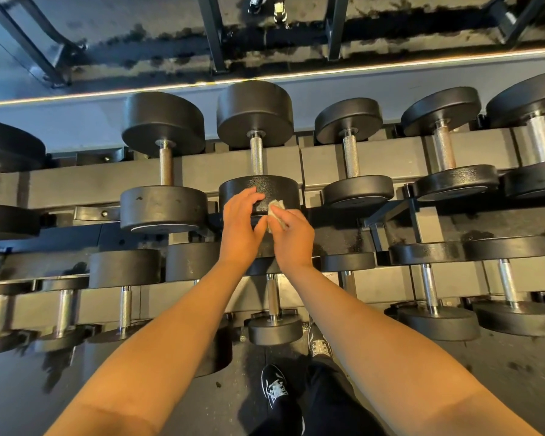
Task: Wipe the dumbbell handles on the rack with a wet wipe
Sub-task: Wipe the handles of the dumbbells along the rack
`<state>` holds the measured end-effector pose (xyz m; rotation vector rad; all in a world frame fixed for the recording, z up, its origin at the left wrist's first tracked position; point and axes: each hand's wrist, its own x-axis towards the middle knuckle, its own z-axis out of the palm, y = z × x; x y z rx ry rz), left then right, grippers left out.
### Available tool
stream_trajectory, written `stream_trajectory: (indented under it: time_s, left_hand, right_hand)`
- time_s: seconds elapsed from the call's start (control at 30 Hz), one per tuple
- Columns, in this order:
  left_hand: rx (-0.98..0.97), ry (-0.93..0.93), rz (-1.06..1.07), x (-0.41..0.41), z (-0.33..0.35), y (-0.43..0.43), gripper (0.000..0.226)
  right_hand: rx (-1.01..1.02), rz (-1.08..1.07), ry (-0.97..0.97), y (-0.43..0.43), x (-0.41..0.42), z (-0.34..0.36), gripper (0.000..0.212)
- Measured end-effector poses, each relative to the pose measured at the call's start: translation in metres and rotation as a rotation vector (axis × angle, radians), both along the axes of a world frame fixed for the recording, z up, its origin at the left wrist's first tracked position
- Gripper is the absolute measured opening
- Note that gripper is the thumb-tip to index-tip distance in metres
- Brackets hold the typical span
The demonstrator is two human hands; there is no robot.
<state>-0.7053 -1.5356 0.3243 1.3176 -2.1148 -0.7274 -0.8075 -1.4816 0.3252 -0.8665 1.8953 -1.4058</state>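
A black dumbbell with a knurled steel handle (256, 155) lies in the middle of the rack's upper shelf (390, 158). My left hand (240, 228) rests with spread fingers against that dumbbell's near head (277, 187). My right hand (291, 236) pinches a crumpled, greyish wet wipe (277, 205) just in front of the same head. Both hands sit below the handle and do not touch it. Neighbouring dumbbells with steel handles lie left (166, 162) and right (350, 157).
A lower shelf holds several smaller dumbbells (274, 309) under my forearms. My black shoes (276, 388) stand on the dark rubber floor close to the rack. Behind the rack runs a lit ledge (265, 78) with black frame posts beyond it.
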Motion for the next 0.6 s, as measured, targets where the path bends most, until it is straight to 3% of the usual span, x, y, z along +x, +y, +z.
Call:
stream_trajectory:
  time_s: [0.23, 0.4, 0.53, 0.6]
  left_hand:
    - [-0.012, 0.083, 0.079, 0.024, -0.009, 0.043, 0.033]
    - [0.486, 0.256, 0.163, 0.043, -0.018, 0.085, 0.031]
    - [0.59, 0.281, 0.241, 0.06, -0.034, 0.104, 0.008]
    - [0.646, 0.29, 0.307, 0.066, -0.04, 0.108, 0.015]
  right_hand:
    - [0.126, 0.21, -0.019, 0.009, 0.006, 0.009, 0.02]
    - [0.226, 0.104, -0.272, 0.039, 0.036, -0.011, 0.017]
    - [0.295, 0.151, -0.384, 0.061, 0.052, -0.026, 0.019]
    - [0.311, 0.125, -0.412, 0.07, 0.059, -0.034, 0.02]
